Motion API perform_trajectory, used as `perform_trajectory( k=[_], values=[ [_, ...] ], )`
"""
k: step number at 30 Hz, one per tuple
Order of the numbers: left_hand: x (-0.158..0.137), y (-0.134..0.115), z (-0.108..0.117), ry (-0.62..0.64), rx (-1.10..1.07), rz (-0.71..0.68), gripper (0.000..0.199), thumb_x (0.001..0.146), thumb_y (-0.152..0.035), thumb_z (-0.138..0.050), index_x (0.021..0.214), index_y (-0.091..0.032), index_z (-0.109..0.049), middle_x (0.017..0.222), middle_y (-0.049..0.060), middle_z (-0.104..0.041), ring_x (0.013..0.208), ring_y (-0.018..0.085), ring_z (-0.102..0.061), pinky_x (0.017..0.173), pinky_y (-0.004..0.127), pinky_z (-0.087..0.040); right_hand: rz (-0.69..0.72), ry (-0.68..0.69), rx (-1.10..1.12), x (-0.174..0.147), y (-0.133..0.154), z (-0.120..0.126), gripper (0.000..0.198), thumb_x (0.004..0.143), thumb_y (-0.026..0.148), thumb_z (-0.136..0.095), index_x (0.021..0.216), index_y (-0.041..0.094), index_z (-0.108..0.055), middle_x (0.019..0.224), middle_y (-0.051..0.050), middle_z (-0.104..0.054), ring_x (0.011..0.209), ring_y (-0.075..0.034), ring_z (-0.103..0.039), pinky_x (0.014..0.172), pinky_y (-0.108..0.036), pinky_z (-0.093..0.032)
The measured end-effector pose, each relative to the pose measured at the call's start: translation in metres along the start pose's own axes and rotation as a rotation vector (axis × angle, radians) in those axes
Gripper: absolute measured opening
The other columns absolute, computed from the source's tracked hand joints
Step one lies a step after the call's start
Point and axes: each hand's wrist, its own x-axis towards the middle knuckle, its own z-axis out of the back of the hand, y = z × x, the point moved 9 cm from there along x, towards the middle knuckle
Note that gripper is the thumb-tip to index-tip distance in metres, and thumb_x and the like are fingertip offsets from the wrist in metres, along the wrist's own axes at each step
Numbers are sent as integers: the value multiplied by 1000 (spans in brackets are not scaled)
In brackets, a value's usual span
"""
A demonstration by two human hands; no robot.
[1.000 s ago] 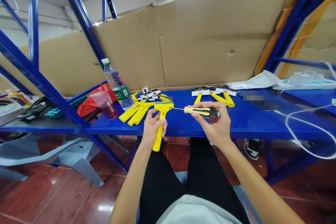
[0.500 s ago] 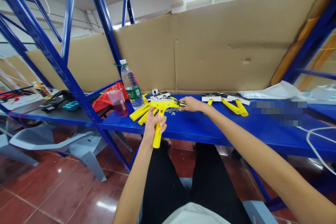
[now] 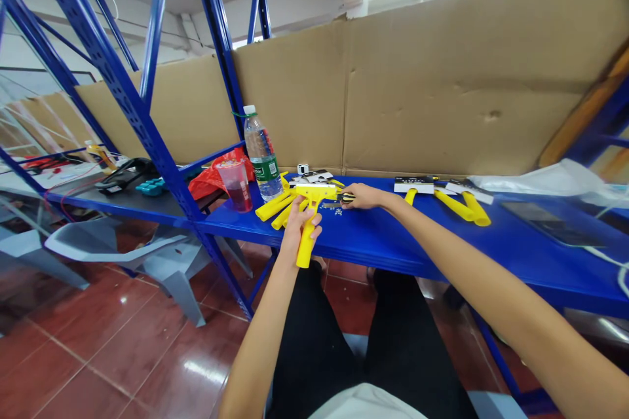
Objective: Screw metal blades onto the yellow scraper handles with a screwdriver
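Near the middle of the frame, the fingers of our left hand are wrapping round the handle of a yellow scraper; its head is pointing up and away from us, and the handle's lower end is jutting out below the grip. Just right of that head, our right hand is grasping a black-and-yellow screwdriver. Small shiny bits are lying scattered just below on the blue table; we cannot tell whether our right fingertips are touching any.

Left of centre, behind the held handle, other scrapers are lying in a cluster, their yellow handles fanning toward the lower left. Beyond them a bottle with a green label is standing, and left of it a cup is holding something red, with a red bag slumping beside it.

Right of centre, three scrapers are lying near the table's rear, one partly hiding behind our right arm. At the far right, a dark tablet is lying flat, white plastic spreading behind it. Cardboard is rising along the back, blue posts are slanting through the upper left, and at lower left a grey chair is standing on red tiles.
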Motion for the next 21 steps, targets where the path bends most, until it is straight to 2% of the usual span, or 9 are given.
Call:
perform_trajectory(
  k=[5,9,11,13,15,18,21],
  values=[
    [-4,0,-1,37,-36,14,59,75,-18,-85,124,-32,-53,114,0,-60,63,4,-45,45,11,-32,-44,-70,-44,-3,2,3,12,92,28,-79,96,17,-79,103,-14,-84,87,-27,-76,74,-30,-47],
    [-9,-2,-5,61,-16,5,56,74,-19,-84,120,-31,-56,106,-1,-57,60,4,-41,42,12,-30,-55,-234,-36,-27,9,24,17,102,26,-67,112,15,-75,117,-17,-83,99,-28,-76,82,-32,-49],
    [-10,-1,-9,84,-13,16,57,73,-19,-85,120,-31,-56,104,-2,-57,58,4,-41,41,13,-30,-34,-396,13,-50,19,45,23,108,32,-59,118,16,-72,121,-17,-82,103,-28,-75,86,-34,-51],
    [-10,1,-13,106,-9,26,58,73,-18,-87,120,-31,-55,105,-2,-59,56,3,-42,40,13,-30,49,-678,195,-88,35,74,20,104,36,-67,108,18,-75,108,-12,-82,97,-27,-75,86,-35,-53],
    [-11,4,-17,123,9,26,58,74,-19,-87,121,-31,-54,103,-3,-61,56,3,-45,39,13,-31,116,-853,358,-126,53,88,21,102,41,-73,101,21,-76,96,-6,-81,87,-24,-74,79,-34,-55],
    [-15,10,-28,172,84,35,60,74,-22,-89,120,-29,-52,101,-3,-63,55,5,-51,38,15,-33,153,-910,538,-170,80,89,25,100,49,-79,101,24,-75,87,0,-78,54,-15,-62,53,-29,-49],
    [-24,22,-45,258,195,83,63,75,-26,-93,118,-27,-48,98,-3,-67,53,8,-57,37,17,-38,212,-917,559,-202,105,82,17,102,43,-79,105,26,-76,91,1,-79,49,-13,-63,50,-29,-52]
  ],
)
